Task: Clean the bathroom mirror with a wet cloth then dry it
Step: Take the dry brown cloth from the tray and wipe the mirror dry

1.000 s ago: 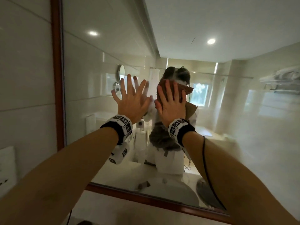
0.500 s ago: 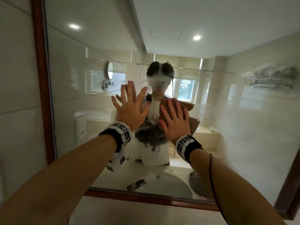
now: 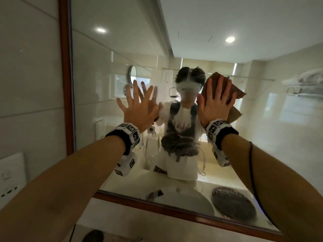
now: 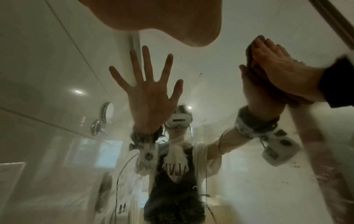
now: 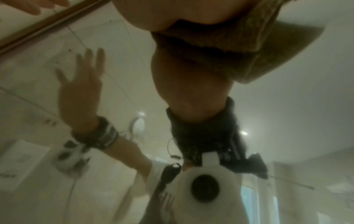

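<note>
The bathroom mirror point(image 3: 122, 49) has a brown wooden frame point(image 3: 65, 84), and its glass looks hazy and streaked. A brown cloth point(image 3: 236, 91) lies against the glass beside my reflected head, and my right hand point(image 3: 215, 102) presses it there with flat, straight fingers. In the right wrist view the cloth point(image 5: 239, 50) hangs folded under the heel of that hand. My left hand point(image 3: 139, 105) is flat on the glass with its fingers spread and holds nothing. The left wrist view shows my right hand point(image 4: 283, 75) on the cloth point(image 4: 256, 63), meeting its own reflection.
A white socket plate point(image 3: 10, 177) sits on the tiled wall left of the frame. The glass reflects a white sink point(image 3: 183, 201), a dark round object point(image 3: 232, 203) on the counter and a towel rack point(image 3: 304, 82). The lower frame rail point(image 3: 157, 206) runs below my arms.
My right hand slid the cloth down from my reflected face to the chest, then up and to the right of the head. My left hand stayed flat on the glass.
</note>
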Motion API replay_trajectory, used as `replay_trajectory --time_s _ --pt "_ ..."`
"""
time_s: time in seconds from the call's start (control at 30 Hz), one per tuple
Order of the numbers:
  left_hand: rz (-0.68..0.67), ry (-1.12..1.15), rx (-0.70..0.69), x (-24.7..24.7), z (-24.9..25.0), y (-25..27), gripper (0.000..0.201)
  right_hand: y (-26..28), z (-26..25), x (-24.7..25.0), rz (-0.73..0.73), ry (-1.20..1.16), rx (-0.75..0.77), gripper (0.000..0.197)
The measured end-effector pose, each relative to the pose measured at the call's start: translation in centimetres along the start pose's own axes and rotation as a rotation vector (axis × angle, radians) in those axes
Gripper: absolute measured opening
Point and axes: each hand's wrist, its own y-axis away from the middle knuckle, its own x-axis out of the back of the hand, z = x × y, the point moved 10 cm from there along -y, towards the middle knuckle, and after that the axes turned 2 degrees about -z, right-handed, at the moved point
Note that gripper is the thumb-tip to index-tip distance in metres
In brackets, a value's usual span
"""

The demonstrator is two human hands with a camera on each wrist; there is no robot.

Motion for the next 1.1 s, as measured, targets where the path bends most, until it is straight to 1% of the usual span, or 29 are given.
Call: replay_trajectory --time_s 0.1,0.23,0.3,0.33,0.4,0.47,0.53,0.57,0.63,0.77,0.87,0.93,1.0,1.1 --pt "-0.015 -0.062 0.048 -0.8 -2.3 -0.8 0.074 -1.5 -2.9 0.4 0.046 -0.009 0.001 0.061" --pt "0.003 0.022 -0.020 -0.9 -4.1 -0.7 0.071 -2.9 -7.1 -0.4 0.095 0.027 0.031 0.065" --pt "0.017 0.032 -0.019 -1.0 -5.9 -0.8 0.070 -3.3 -9.5 -0.6 0.141 0.028 0.023 0.064" --pt "0.022 0.027 -0.010 -1.1 -7.0 -0.9 0.069 -3.4 -11.0 -0.8 0.149 0.032 0.046 0.065" --pt "0.023 0.025 0.010 -1.5 -9.3 -1.3 0.068 -3.6 -14.5 -1.9 0.131 0.046 0.100 0.066" --pt "0.025 0.033 0.027 -1.8 -11.5 -1.4 0.067 -3.4 -17.8 -2.4 0.118 0.046 0.120 0.062" --pt "0.032 0.025 0.031 -2.0 -13.3 -1.4 0.067 -2.6 -21.4 -3.4 0.072 0.041 0.207 0.060" --pt "0.034 0.020 0.034 -2.0 -14.3 -1.3 0.066 -2.0 -23.3 -4.0 0.048 0.039 0.263 0.060" --pt "0.030 0.014 0.057 -2.0 -16.2 -1.2 0.065 -0.7 -26.3 -5.1 0.006 0.038 0.330 0.060" --pt "0.068 0.002 0.082 -1.5 -19.2 -0.8 0.063 3.1 -31.0 -8.3 -0.088 0.065 0.461 0.060" --pt "0.098 0.014 0.057 -1.0 -20.5 -0.3 0.063 7.2 -32.8 -10.5 -0.134 0.074 0.562 0.059" --pt "0.104 -0.013 0.053 -0.7 -20.9 0.2 0.062 9.8 -33.0 -11.8 -0.167 0.077 0.611 0.058" --pt "0.079 -0.025 0.046 -0.8 -21.2 0.7 0.064 11.4 -32.2 -12.6 -0.201 0.073 0.634 0.057" --pt "0.066 -0.040 0.035 -0.7 -20.9 1.2 0.066 11.7 -30.0 -12.4 -0.222 0.080 0.630 0.056"
